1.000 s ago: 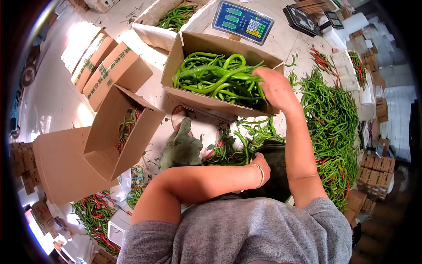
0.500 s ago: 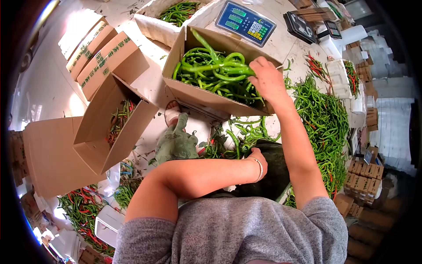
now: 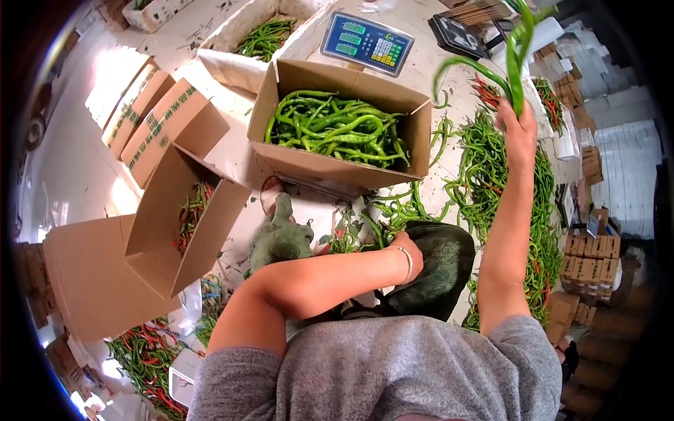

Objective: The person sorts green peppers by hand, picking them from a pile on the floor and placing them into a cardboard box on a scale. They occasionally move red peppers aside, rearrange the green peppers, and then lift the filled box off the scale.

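Observation:
My right hand [image 3: 518, 130] is closed round a few long green chili peppers [image 3: 517, 77]. It is raised to the right, above the big heap of green chilies [image 3: 484, 175] on the floor. The open cardboard box [image 3: 309, 156] in front of me is partly filled with green chilies [image 3: 337, 130], and a weighing scale display [image 3: 367, 43] stands behind it. My left hand [image 3: 407, 256] rests at my bent knee, close to loose green chilies [image 3: 400, 203] on the floor; its fingers are mostly hidden.
A second open carton [image 3: 158, 231] on the left has red and green chilies inside. Behind it are taped cartons [image 3: 165, 119]. A white foam box [image 3: 232, 67] with green chilies is at the back. Mixed chilies [image 3: 151, 365] lie at lower left. Another scale [image 3: 456, 36] is at back right.
My right hand has moved from the box out to the right and up, carrying green chilies. My left hand has stayed at my knee. The view has shifted slightly.

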A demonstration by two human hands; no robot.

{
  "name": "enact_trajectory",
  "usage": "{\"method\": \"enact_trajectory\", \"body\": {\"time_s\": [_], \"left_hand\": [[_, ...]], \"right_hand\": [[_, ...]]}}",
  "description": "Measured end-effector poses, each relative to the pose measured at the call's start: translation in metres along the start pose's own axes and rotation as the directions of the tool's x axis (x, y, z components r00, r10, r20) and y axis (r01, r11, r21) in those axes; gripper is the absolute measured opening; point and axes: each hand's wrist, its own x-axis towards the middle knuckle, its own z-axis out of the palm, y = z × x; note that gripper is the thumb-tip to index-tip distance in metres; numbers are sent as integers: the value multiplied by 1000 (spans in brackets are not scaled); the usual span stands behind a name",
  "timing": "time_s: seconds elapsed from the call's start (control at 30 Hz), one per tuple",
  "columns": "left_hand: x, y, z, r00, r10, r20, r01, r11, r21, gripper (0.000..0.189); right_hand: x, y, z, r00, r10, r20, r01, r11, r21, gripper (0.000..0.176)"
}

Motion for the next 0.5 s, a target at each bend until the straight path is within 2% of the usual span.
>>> {"method": "enact_trajectory", "body": {"time_s": [0.07,0.13,0.27,0.33,0.37,0.4,0.43,0.47,0.5], "left_hand": [[2,0,4,1000,-3,2,3,1000,-17,20],[-3,-1,-1,999,32,15,-32,999,8,22],[1,-1,-1,997,60,54,-61,998,25,25],[5,-1,3,997,65,44,-66,997,25,25],[8,-2,8,998,65,28,-65,998,26,24],[10,-1,12,998,67,13,-67,997,24,24],[8,-1,9,998,54,14,-55,998,23,23],[8,-3,7,998,66,-2,-66,998,10,22],[7,-5,-3,995,53,80,-54,998,11,23]], "right_hand": [[-13,26,-33,987,140,-84,-150,979,-139,13],[-28,83,-65,934,343,-102,-358,887,-293,14],[-95,244,-113,869,493,-44,-376,599,-707,20],[-143,276,-116,916,398,50,-168,494,-853,21],[-154,266,-109,775,632,-22,-419,487,-766,21],[-165,256,-103,565,824,-49,-644,403,-650,22],[-180,278,-107,564,825,-30,-649,420,-635,24],[-190,294,-111,630,777,-15,-557,438,-706,25],[-198,317,-118,708,706,36,-392,434,-812,29]]}}
